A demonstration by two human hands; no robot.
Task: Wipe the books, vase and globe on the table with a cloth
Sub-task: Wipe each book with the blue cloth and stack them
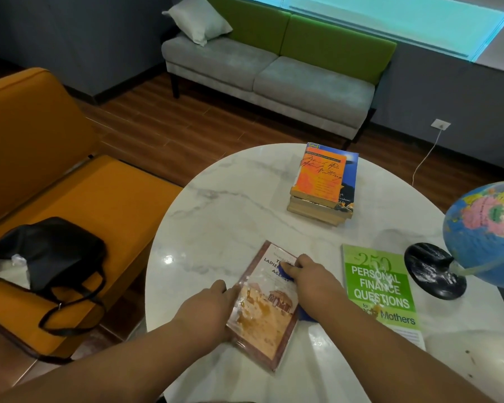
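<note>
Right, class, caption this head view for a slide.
Left hand steadies a paperback; right hand wipes it with a blue cloth.

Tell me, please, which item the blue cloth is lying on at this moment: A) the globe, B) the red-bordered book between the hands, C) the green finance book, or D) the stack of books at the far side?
B: the right hand holds the blue cloth down on the red-bordered book, while the left hand holds that book's left edge.
</note>
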